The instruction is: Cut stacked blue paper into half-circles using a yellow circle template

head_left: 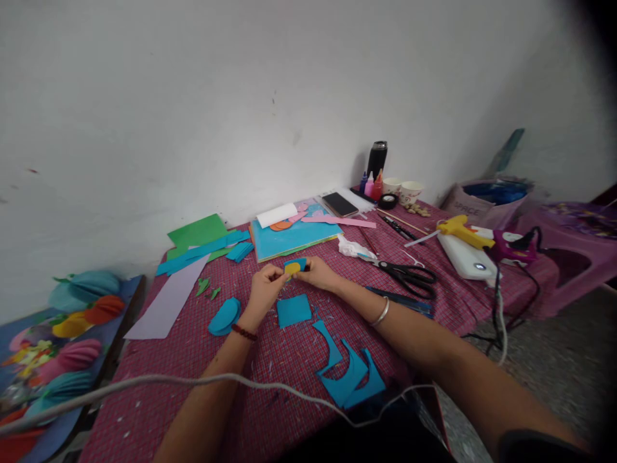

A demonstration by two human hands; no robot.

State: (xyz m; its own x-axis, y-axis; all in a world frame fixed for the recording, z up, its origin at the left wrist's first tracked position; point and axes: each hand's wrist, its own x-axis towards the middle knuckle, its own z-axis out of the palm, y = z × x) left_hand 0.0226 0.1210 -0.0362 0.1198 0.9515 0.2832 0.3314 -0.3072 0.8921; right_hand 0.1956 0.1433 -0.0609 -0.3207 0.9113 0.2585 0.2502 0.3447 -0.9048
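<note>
My left hand (265, 284) and my right hand (318, 274) meet above the middle of the table. Between their fingertips is a small blue paper piece (303, 262) with a rounded yellow paper piece (292, 268) against its near face. The fingers of both hands are closed on these papers; whether the two are stuck together cannot be made out. Just below lies a blue paper rectangle (294, 311). Left of it rests a stack of rounded blue paper cutouts (224, 316), close to my left wrist. Curved blue offcuts (354, 376) are scattered under my right forearm.
Black-handled scissors (407, 273) lie to the right, near a yellow glue gun (465, 231) and a white power bank (466, 257). A white cable (231, 379) crosses the foreground. Behind are coloured sheets (289, 239), a phone (340, 204) and a black flask (377, 157).
</note>
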